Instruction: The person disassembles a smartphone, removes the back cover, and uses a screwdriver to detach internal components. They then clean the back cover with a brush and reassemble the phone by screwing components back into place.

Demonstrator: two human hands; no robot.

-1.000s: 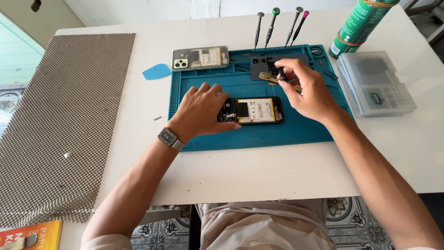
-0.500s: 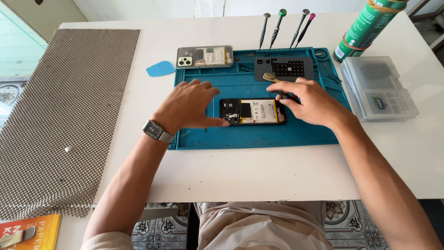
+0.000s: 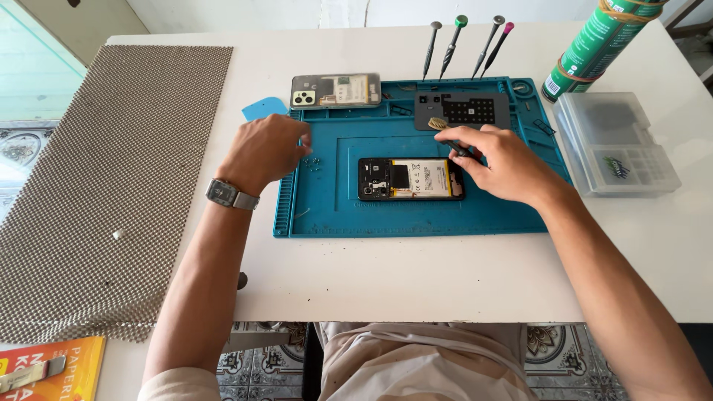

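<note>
An open phone [image 3: 411,179] lies in the middle of the blue mat [image 3: 327,215]. The right hand [image 3: 499,161] sits just right of the phone and pinches a small dark tool [image 3: 454,145]. The left hand [image 3: 266,149] rests at the mat's left edge, fingers curled loosely, next to tiny screws [image 3: 312,162].

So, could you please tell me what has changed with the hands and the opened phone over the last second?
The left hand lifted off the opened black phone and moved left to the small screws near the blue rubber mat's left edge. The right hand came down from the grey tray to the phone's right end, gripping a slim brass-capped screwdriver throughout. The phone, mat and upright screwdrivers stayed put.
</note>
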